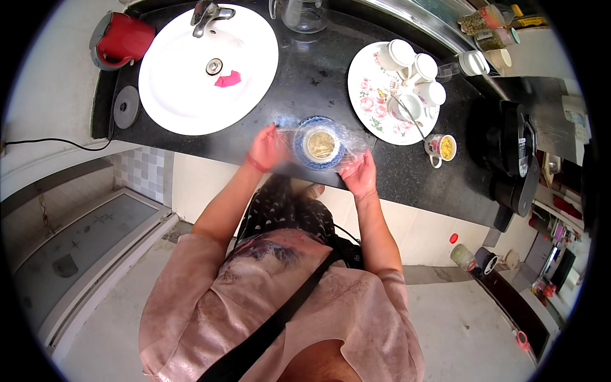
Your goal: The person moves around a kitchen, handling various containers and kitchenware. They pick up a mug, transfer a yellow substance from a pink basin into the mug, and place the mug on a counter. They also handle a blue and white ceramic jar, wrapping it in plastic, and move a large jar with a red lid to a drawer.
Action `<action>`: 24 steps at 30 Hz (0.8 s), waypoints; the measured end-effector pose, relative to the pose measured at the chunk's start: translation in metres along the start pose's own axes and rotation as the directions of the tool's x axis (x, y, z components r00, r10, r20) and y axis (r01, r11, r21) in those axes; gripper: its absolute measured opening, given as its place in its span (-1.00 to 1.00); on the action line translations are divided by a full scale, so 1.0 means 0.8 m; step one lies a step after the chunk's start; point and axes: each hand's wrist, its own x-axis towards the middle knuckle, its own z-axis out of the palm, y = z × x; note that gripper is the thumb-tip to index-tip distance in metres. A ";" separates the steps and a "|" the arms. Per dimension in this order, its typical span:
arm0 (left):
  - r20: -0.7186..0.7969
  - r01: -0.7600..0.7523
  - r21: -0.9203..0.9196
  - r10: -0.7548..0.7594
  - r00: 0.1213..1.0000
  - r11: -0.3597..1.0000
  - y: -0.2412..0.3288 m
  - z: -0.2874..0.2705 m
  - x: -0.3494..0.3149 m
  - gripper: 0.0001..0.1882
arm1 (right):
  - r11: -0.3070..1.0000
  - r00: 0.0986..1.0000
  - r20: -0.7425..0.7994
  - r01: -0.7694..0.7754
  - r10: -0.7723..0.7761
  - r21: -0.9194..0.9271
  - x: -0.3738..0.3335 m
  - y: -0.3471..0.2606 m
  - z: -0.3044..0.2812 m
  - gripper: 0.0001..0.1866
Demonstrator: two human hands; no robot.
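A sheet of clear plastic film (350,141) stretches between my two hands over a small white bowl (321,144) with pale contents. The bowl sits on a blue-patterned plate (303,155) near the counter's front edge. My left hand (263,148) pinches the film's left side, a little blurred. On the other side, my right hand (360,173) grips the film's right edge, palm turned partly up. The film hangs loosely across the bowl and plate; whether it touches the bowl's rim I cannot tell.
Left lies a white sink (172,95) with a tap (209,15) and a pink scrap (228,79). A red kettle (127,39) stands beyond it. Right are a floral tray (364,89) with several white cups, a mug (435,145) of yellow bits and a black appliance (509,137).
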 end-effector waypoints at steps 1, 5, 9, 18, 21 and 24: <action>0.051 0.004 0.005 -0.004 0.999 1.000 0.005 -0.014 0.013 -0.67 | 0.998 0.999 -0.052 0.002 -0.005 -0.065 0.006 -0.003 0.002 -0.65; 0.224 0.138 0.161 -0.172 0.959 0.977 0.032 -0.059 0.056 -0.70 | 0.944 1.000 -0.011 0.000 -0.003 -0.330 0.019 -0.022 0.000 -0.73; 0.285 0.148 0.357 -0.258 0.923 0.923 0.048 -0.047 0.064 -0.80 | 0.899 0.990 0.104 -0.038 0.092 -0.436 0.021 -0.044 0.002 -0.81; 0.150 -0.129 0.590 0.048 0.987 0.797 0.027 -0.012 0.049 -0.96 | 0.859 0.954 -0.054 0.241 -0.296 -0.451 0.056 -0.019 0.027 -0.91; 0.061 -0.189 0.681 0.202 0.978 0.707 0.012 0.003 0.046 -0.96 | 0.789 0.932 -0.129 0.207 -0.339 -0.579 0.069 -0.015 0.036 -0.91; -0.052 -0.129 0.648 0.213 0.976 0.750 0.008 -0.011 0.061 -0.95 | 0.771 0.929 -0.222 0.095 -0.296 -0.630 0.093 -0.014 0.002 -0.90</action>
